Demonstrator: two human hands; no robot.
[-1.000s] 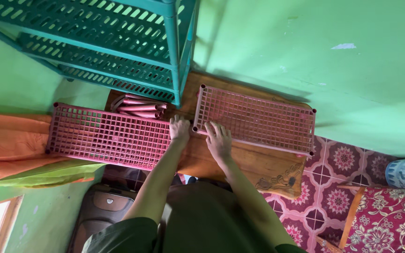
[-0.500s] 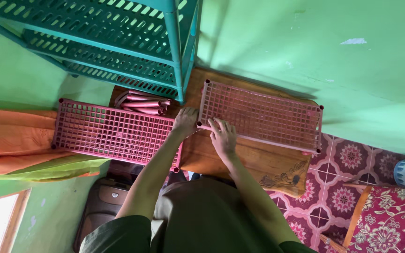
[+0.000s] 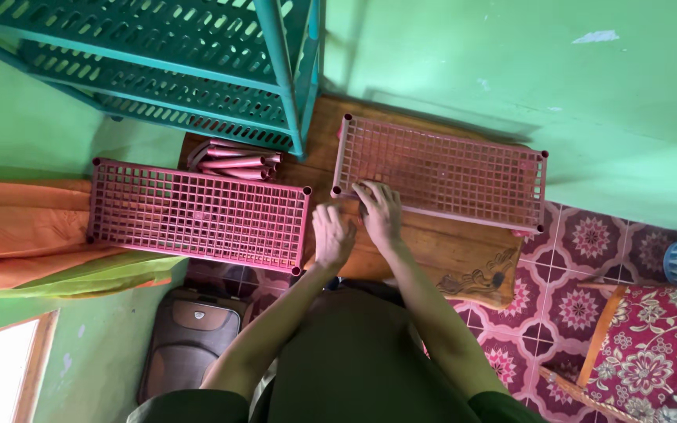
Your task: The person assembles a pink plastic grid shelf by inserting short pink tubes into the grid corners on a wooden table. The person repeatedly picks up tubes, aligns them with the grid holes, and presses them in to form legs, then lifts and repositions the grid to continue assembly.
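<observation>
The right hand (image 3: 380,213) lies with its fingers together and curled over the near left corner of the right-hand pink lattice shelf (image 3: 442,174), gripping its edge; the left hand (image 3: 332,233) rests just beside it, fingers loosely side by side and flat on the wooden table (image 3: 440,254), close to the right end of the left-hand pink lattice shelf (image 3: 197,214) but, as far as can be seen, not gripping it. Both shelves are thin, rigid-looking plastic grids with small square holes and round sockets at the corners. The left one overhangs the table's left side, so a nudge could tip it off toward the orange cloth (image 3: 17,235) below. Held by one corner only, the right shelf could twist or slide on the smooth, varnished wood. Farther off lies a bundle of pink tubes (image 3: 237,159), round and apt to roll, at the foot of a tall green slatted rack (image 3: 197,55) against the green wall (image 3: 511,70).
</observation>
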